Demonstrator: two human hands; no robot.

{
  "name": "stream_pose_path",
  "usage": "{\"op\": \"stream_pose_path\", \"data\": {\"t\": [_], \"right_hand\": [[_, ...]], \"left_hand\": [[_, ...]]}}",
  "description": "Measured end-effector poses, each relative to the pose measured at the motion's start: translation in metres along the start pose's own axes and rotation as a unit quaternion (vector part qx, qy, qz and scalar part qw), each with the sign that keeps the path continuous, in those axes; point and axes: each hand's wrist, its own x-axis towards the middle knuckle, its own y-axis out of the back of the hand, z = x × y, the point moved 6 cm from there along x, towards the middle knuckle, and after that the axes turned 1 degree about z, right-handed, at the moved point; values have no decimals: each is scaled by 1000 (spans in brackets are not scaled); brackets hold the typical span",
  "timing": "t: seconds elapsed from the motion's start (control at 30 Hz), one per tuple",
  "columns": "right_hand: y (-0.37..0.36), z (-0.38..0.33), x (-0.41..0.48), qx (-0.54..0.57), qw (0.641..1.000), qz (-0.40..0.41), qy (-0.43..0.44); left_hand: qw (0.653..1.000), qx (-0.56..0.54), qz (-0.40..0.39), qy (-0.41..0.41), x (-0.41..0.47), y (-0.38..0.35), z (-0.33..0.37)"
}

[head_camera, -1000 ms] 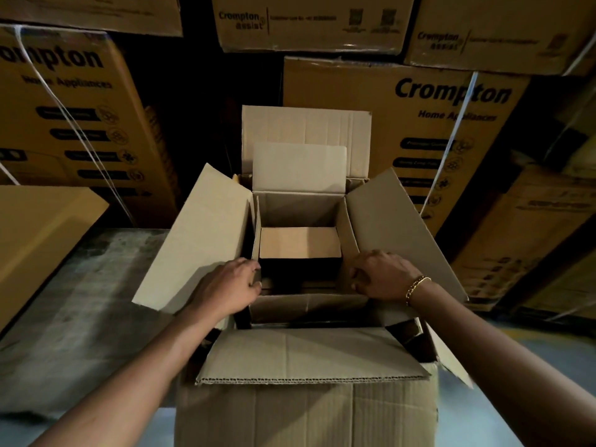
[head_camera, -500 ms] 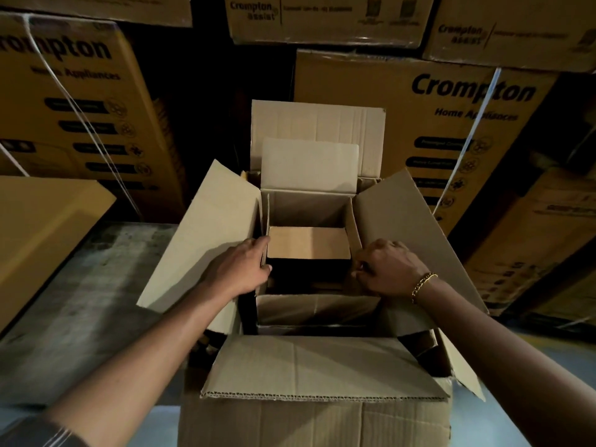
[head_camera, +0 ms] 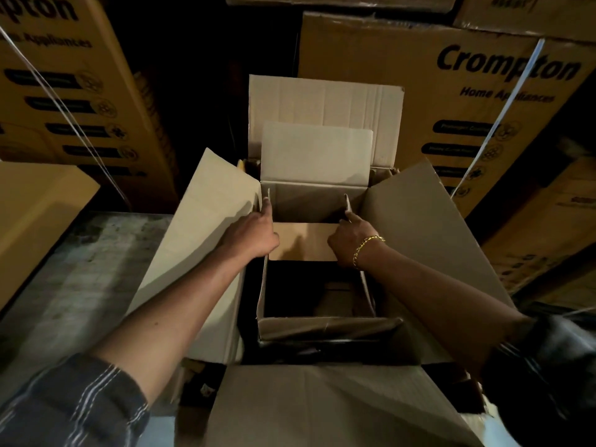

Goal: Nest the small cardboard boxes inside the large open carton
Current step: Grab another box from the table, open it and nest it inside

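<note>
Two hands, L hand (head_camera: 254, 235) & R hand (head_camera: 348, 245), index tips on small box (head_camera: 306, 204) sides; grip: cannot tell. Step, prob.: seating it in large carton (head_camera: 322, 408). Next: even downward press.

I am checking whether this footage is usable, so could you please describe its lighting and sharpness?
Head view: dim, with light catching the flaps of the large carton; the inside of the small box is nearly black; the left hand shadows the left flap; edges look slightly soft.
</note>
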Motion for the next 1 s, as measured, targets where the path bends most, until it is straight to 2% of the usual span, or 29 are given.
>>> {"op": "stream_pose_path", "data": {"t": [0.13, 0.27, 0.4, 0.5, 0.73, 0.83, 1.0], "right_hand": [[-13, 0, 28, 3, 998, -53, -43], [-29, 8, 45, 38, 992, -68, -96], [-33, 14, 53, 63, 992, -72, -86], [-16, 33, 51, 119, 989, -39, -83], [11, 106, 49, 197, 958, 109, -176], [5, 118, 52, 217, 951, 118, -189], [-6, 126, 57, 308, 917, 120, -224]], "left_hand": [[1000, 10, 11, 0, 11, -9, 2], [999, 29, 20, 12, 15, -18, 3], [999, 46, 15, 11, 18, -20, 0], [999, 37, 7, 7, 21, -19, -4], [999, -41, 13, 30, 22, -18, -1], [997, -67, 18, 39, 31, -15, 4], [999, -21, 28, 9, 39, -17, 5]]}}
